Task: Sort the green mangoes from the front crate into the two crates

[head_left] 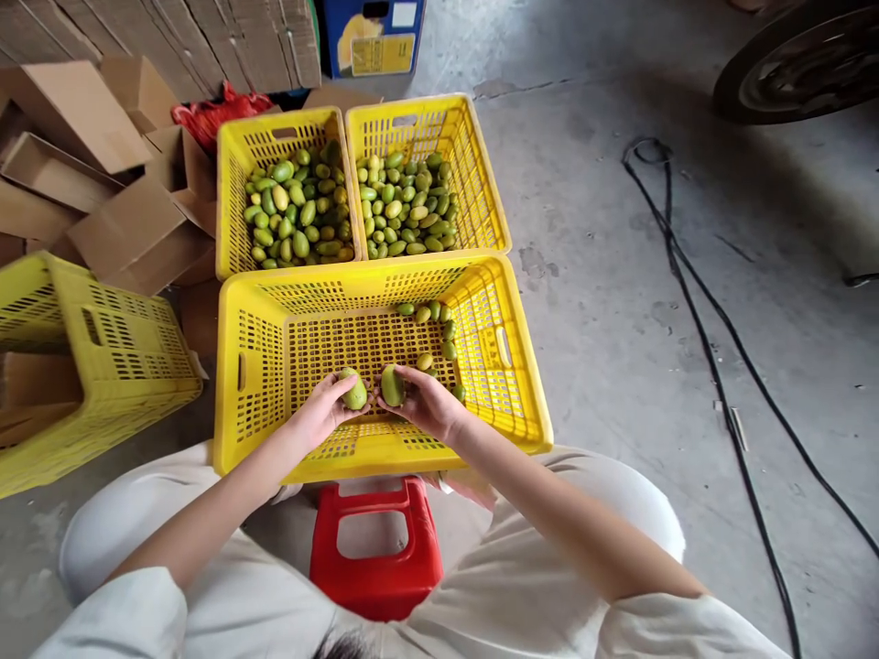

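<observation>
My left hand [325, 408] is closed around a green oval fruit [355, 394], its thumb lying over the top. Close beside it, my right hand [431, 405] grips another green oval fruit [393, 386]. Both hands are over the near part of a large yellow plastic crate [275, 467] in front of my knees. Inside that crate, several green and yellowish fruits [435, 311] lie along the far right and right side. My right hand and forearm partly cover the fruits nearest to them.
Two yellow crates [473, 119] full of similar fruits stand behind the front one. Another yellow crate [137, 366] lies at left near open cardboard boxes [130, 224]. A red stool [377, 586] is between my legs. A black cable [707, 339] and wheel [803, 69] are at right.
</observation>
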A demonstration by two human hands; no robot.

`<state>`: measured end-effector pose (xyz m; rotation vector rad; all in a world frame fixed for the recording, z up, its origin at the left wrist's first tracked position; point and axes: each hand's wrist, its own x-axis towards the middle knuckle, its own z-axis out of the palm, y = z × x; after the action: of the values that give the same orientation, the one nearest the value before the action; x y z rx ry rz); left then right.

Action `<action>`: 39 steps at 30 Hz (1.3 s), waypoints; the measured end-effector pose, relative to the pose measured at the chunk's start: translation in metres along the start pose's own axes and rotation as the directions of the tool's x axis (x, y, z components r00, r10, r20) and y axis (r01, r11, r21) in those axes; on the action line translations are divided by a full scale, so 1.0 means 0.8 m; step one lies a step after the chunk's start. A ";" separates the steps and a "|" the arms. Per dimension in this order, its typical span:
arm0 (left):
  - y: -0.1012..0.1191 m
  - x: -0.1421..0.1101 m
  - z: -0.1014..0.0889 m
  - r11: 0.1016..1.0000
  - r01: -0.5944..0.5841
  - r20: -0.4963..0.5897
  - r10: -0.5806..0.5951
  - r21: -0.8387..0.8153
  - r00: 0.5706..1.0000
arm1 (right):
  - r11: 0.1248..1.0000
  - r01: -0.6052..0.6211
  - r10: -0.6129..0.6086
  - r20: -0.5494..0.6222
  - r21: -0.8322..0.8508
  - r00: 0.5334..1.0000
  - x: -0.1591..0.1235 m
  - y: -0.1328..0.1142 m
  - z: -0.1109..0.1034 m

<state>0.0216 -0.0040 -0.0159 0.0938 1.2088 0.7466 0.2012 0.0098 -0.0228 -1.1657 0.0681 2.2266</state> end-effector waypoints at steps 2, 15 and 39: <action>0.000 0.004 -0.005 0.998 -0.024 0.001 0.024 0.057 1.000 | 0.999 0.022 -0.022 0.012 -0.044 1.000 0.001 0.005 -0.002; 0.007 0.012 -0.005 0.994 0.099 0.070 -0.096 -0.047 0.993 | 0.998 -0.063 0.063 -0.025 -0.004 0.998 0.004 -0.008 -0.011; 0.015 0.007 0.002 1.000 -0.028 0.081 0.028 0.001 0.996 | 1.000 -0.004 0.004 0.025 0.007 1.000 0.002 -0.012 -0.009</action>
<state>0.0184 0.0092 -0.0146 0.1413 1.1334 0.7593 0.2110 0.0157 -0.0265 -1.1344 0.0679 2.2420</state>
